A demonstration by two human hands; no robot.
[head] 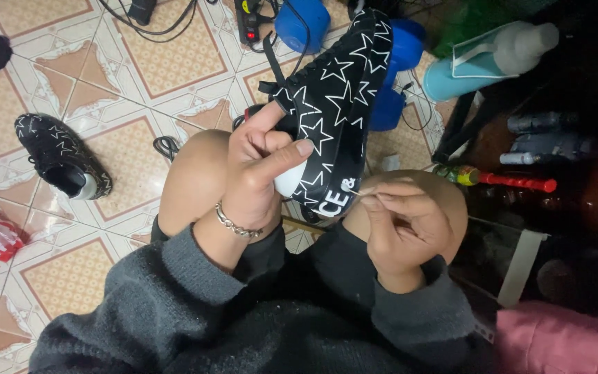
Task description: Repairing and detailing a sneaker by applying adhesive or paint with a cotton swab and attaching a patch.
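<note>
Fingers of the left hand (261, 166) clamp the star-printed black shoe (333, 104) steady above the knees, so the right hand (399, 215), pinched shut on a thin needle-like sliver (356, 193), can reach its near edge.

Bright, even overhead light on the tiles; right side dim; focus sharp.
</note>
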